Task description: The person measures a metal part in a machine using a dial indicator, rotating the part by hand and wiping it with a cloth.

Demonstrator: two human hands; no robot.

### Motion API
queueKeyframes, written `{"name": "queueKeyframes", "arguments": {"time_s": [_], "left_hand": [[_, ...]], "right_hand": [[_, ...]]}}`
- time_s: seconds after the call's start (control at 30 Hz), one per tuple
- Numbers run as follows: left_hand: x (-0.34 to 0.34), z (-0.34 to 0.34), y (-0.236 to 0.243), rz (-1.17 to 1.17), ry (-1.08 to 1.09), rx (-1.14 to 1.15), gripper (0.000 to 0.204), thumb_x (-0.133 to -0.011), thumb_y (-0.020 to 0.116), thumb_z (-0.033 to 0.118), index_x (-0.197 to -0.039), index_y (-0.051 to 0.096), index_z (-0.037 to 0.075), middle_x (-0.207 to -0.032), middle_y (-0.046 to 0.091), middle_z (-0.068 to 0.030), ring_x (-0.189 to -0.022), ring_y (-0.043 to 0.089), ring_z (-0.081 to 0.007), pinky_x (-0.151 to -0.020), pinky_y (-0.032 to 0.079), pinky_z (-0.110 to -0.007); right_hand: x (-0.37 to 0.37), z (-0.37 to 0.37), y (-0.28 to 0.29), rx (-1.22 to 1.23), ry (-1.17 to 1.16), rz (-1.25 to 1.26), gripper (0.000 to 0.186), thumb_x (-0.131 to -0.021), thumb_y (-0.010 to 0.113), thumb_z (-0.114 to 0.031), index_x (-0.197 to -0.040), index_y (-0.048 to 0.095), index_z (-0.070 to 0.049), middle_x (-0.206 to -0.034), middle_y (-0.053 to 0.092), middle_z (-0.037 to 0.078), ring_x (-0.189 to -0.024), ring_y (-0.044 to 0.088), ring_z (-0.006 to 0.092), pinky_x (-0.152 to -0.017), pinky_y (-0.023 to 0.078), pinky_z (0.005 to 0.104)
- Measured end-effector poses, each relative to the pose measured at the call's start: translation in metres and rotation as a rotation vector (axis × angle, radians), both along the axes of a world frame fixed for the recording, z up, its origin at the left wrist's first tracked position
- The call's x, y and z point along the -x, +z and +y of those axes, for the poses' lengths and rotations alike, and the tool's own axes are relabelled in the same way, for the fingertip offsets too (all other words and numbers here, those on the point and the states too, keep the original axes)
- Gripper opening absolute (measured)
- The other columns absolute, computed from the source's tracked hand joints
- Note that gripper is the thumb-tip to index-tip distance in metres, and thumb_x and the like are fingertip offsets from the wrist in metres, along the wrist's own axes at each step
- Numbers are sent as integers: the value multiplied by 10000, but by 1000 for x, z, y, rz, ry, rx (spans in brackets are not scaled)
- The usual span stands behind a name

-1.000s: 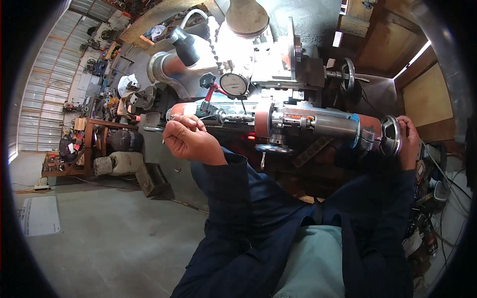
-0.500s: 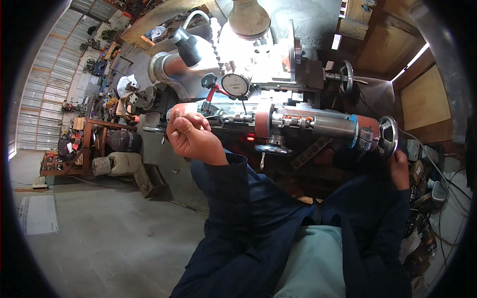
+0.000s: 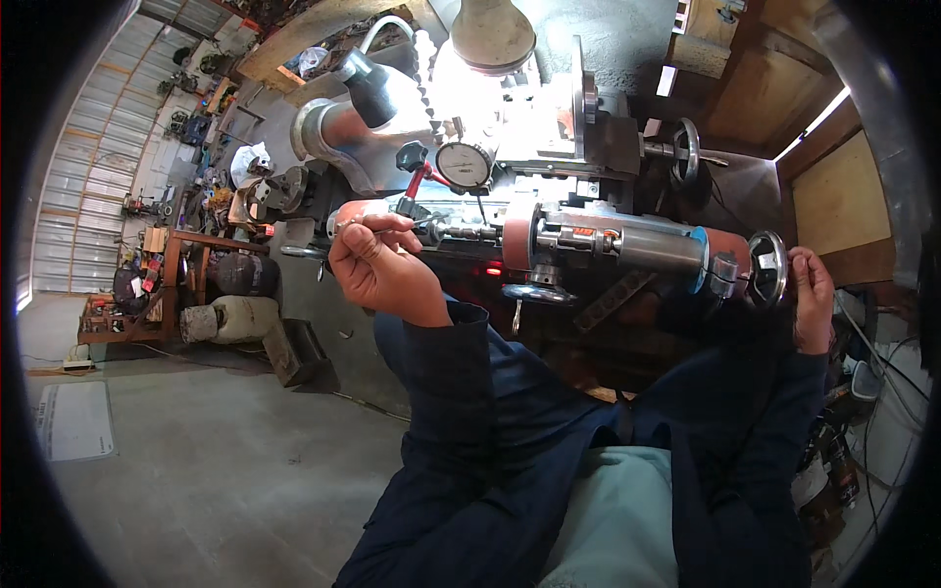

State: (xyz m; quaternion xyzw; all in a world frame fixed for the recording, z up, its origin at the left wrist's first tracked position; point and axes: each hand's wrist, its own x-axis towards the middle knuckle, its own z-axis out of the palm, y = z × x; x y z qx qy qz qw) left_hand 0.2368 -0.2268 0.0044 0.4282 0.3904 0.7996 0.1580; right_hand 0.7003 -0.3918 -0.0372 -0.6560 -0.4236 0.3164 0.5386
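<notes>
My left hand [image 3: 377,269] pinches something small I cannot make out at the left end of the machine's spindle line. My right hand [image 3: 812,299] is closed at the rim of the tailstock handwheel [image 3: 767,269] on the right. Between them lie a slim metal shaft [image 3: 470,233], a round orange-and-grey housing [image 3: 520,240] with a lower chrome handwheel [image 3: 537,293], and a steel cylinder [image 3: 647,250] with a blue band. Above the shaft, a dial indicator [image 3: 463,164] with its stem pointing down sits on a red arm [image 3: 421,181].
A black lamp [image 3: 363,88] and a machine slide with a plate [image 3: 583,98] stand behind, and another handwheel [image 3: 686,152] at upper right. Gas cylinders [image 3: 240,318], a metal box [image 3: 294,353] and cluttered shelving [image 3: 137,314] are at left. Cables [image 3: 887,382] hang at right.
My right hand dropped below the handwheel half a second ago and is now back up at its rim. My left hand has shifted slightly at the left end, still pinched.
</notes>
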Motion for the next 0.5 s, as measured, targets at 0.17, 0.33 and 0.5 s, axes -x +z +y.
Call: {"name": "queueKeyframes", "arguments": {"time_s": [0.17,0.33,0.5], "left_hand": [[1,-2,1,-82,31,13,261,-1053,496,251,-921,498,26,-700,581,-68,-514,491,-96,-400,350,-203],[-8,-2,5,-97,30,39,256,-1049,508,253,-921,501,31,-678,555,-49,-513,470,-85,-390,331,-201],[-2,-4,5,-129,40,26,255,-1043,524,258,-921,508,34,-670,553,-38,-509,463,-76,-389,307,-189]], "right_hand": [[0,26,-12,-31,30,-97,220,-1041,521,-230,-991,632,-47,-867,576,-35,-782,509,47,-707,433,212],[-47,32,-77,60,80,-9,200,-1012,561,-211,-1015,654,-33,-927,635,-15,-840,569,59,-739,470,228],[5,15,-57,116,-14,286,195,-977,576,-167,-1045,668,-8,-939,669,8,-817,619,96,-718,507,270]]}}
